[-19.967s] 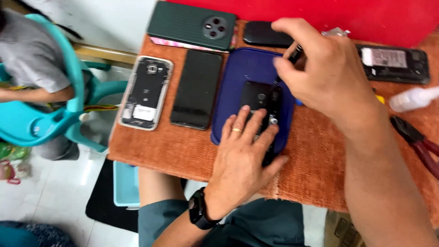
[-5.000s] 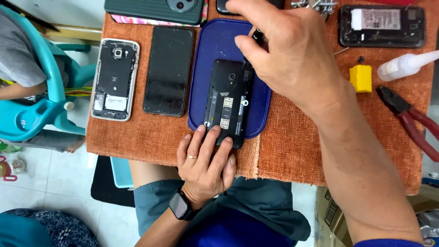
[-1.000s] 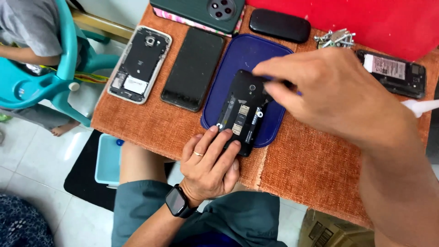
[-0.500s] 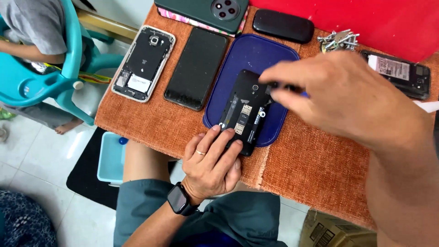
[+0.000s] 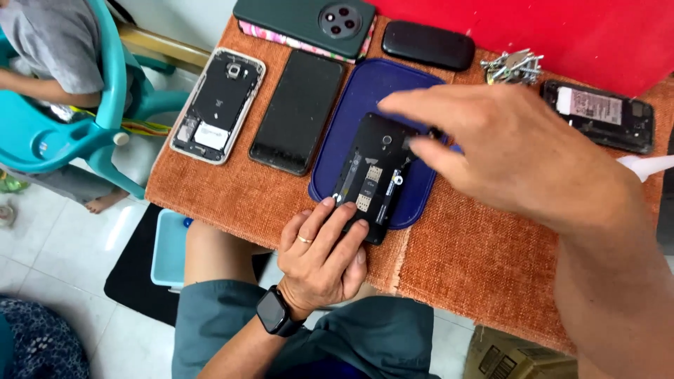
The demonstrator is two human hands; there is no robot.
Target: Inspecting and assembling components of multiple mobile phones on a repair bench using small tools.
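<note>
Head view: opened phone (image 5: 375,175) lies on the blue mat (image 5: 351,105), as half a second ago. Left hand (image 5: 319,256) presses its lower end flat; right hand (image 5: 505,151) remains pinched over its top, tool barely visible.

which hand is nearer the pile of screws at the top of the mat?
Right. The right hand reaches over the opened phone just below the screws; the left hand pins the phone's near end, farther away.
</note>
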